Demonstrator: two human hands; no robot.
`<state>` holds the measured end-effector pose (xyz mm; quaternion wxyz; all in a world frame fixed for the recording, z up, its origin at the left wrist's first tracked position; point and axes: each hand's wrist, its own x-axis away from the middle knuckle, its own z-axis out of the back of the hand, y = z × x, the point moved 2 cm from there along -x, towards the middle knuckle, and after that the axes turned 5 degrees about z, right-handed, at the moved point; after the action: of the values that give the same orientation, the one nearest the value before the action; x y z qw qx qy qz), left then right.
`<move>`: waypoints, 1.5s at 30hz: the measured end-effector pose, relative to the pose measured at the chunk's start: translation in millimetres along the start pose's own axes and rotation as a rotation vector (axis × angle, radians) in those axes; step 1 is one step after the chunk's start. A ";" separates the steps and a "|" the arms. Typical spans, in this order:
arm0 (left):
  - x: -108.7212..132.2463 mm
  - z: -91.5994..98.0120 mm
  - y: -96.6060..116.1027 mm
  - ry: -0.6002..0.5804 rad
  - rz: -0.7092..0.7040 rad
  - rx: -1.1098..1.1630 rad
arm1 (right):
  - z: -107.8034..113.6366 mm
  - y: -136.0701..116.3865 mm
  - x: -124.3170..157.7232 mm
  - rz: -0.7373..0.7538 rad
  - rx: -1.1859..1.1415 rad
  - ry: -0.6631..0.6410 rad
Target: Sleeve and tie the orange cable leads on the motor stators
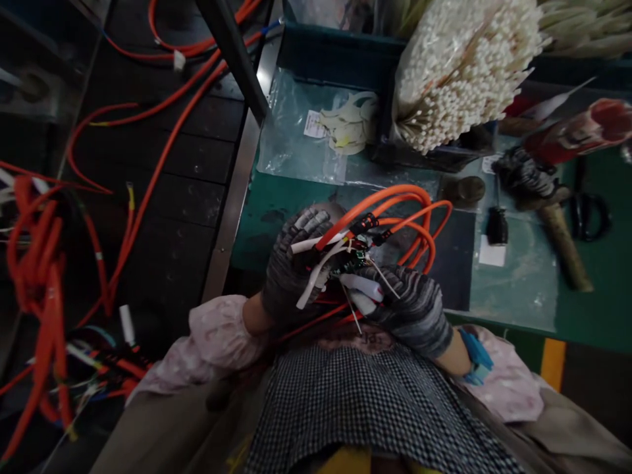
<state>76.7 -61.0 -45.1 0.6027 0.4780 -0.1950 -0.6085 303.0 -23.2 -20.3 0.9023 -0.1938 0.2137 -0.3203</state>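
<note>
Orange cable bundle (407, 189) loops up above the near edge of the bench (269, 191), white sleeves (312, 286) on its ends. Gloved left hand (291, 263) grips one side, gloved right hand (415, 306) holds the other; clear plastic bag (291, 138) lies beyond, flat on the bench.

No wording can be read for certain. A white label (315, 124) on the clear plastic bag (291, 145) bears fine print too small to make out. Dark, letter-like marks (371, 339) show on the pinkish cloth (340, 343) just above the checked apron (345, 395), too blurred to read. Pale markings on the red cylinder (567, 139) and any print on the white tag (178, 61) among the orange cables (166, 155) are equally illegible.
</note>
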 end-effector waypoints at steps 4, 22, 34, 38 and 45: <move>-2.9 1.4 3.4 -0.030 0.015 -0.030 | 3.2 -3.2 -6.0 0.092 0.054 0.058; -79.9 -40.7 43.6 -0.469 -0.206 -0.545 | 33.3 31.6 -2.8 -0.143 0.032 0.060; -142.4 -74.6 78.4 -0.903 -0.076 -0.887 | 46.4 46.9 -10.2 -0.037 0.177 0.153; -153.1 -83.9 83.2 -0.904 -0.016 -0.860 | 44.3 60.5 -10.6 -0.082 0.286 0.165; -162.3 -91.7 92.9 -0.909 0.025 -0.861 | 33.4 67.3 -13.7 -0.135 0.251 0.161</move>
<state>172.7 101.1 43.9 0.6053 -0.1166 -0.1749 -0.7678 343.7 41.4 -21.7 0.8758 -0.0672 0.2302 -0.4188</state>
